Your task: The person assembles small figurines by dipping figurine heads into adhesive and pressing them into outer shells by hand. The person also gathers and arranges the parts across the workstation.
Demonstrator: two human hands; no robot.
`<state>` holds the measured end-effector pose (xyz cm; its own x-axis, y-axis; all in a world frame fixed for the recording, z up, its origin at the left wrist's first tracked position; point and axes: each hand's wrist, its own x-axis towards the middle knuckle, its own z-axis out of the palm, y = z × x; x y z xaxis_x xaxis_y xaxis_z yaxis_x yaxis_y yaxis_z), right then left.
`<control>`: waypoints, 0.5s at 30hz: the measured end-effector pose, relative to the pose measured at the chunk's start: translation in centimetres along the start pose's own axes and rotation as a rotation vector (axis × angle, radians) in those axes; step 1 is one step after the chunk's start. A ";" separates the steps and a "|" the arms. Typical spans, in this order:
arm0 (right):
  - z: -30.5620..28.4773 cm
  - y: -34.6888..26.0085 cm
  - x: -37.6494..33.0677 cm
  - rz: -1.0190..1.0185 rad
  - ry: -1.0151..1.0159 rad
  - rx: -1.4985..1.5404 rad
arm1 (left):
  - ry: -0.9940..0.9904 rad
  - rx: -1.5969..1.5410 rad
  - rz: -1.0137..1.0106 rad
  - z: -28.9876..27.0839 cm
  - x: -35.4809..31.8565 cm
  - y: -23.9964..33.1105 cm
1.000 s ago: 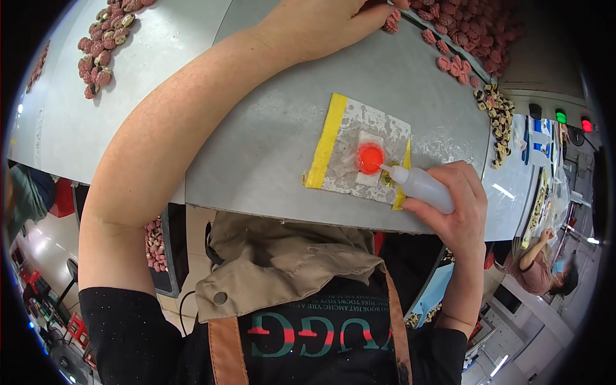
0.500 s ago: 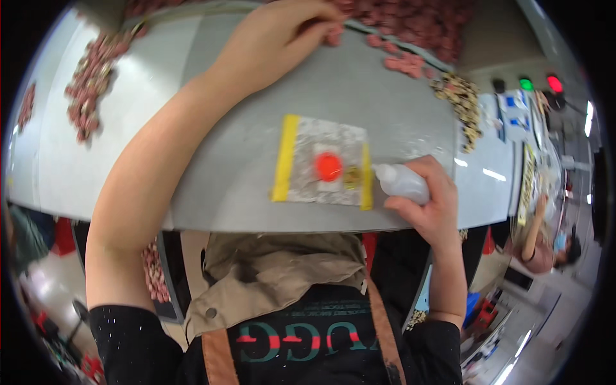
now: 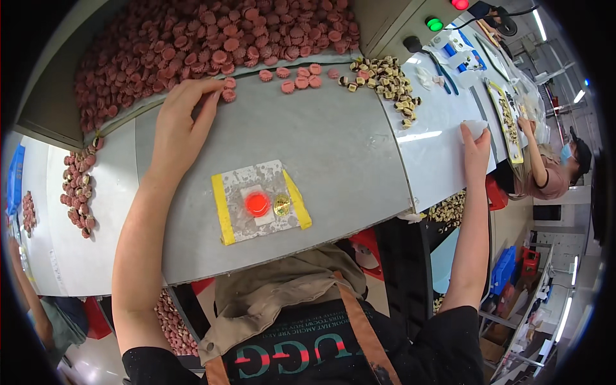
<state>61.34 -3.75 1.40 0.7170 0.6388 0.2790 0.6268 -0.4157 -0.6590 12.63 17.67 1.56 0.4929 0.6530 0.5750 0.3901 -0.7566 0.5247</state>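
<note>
Fingertips of your left hand point(image 3: 178, 125) rest open on a small pink cap point(image 3: 228, 95) at the counter point(image 3: 346, 160) pile's edge; light, stiff, pinch its rim. Your right hand point(image 3: 473, 142) clasps a white bottle point(image 3: 476, 128)

One head-worn fisheye view looks steeply down, close over the grey worktable point(image 3: 346, 154); the wearer's apron fills the bottom, edges bending toward the rim.

Pink caps point(image 3: 192, 45), glowing red disc point(image 3: 257, 204), yellow-edged grey pad point(image 3: 260, 201)
</note>
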 end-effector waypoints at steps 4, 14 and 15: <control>-0.7 2.0 1.0 -0.077 0.167 -0.099 | -0.018 0.031 0.001 0.0 0.5 0.2; 7.8 -15.7 -4.3 -0.918 -0.123 -0.124 | 0.021 0.104 0.030 -0.4 0.8 0.3; 9.2 -17.1 -4.2 -1.015 -0.179 -0.140 | 0.027 0.136 0.042 -0.4 0.7 0.2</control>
<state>44.78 6.60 5.05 -0.2164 0.8121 0.5420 0.9481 0.3072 -0.0817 12.69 17.98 2.32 0.4904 0.6198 0.6127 0.4720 -0.7798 0.4111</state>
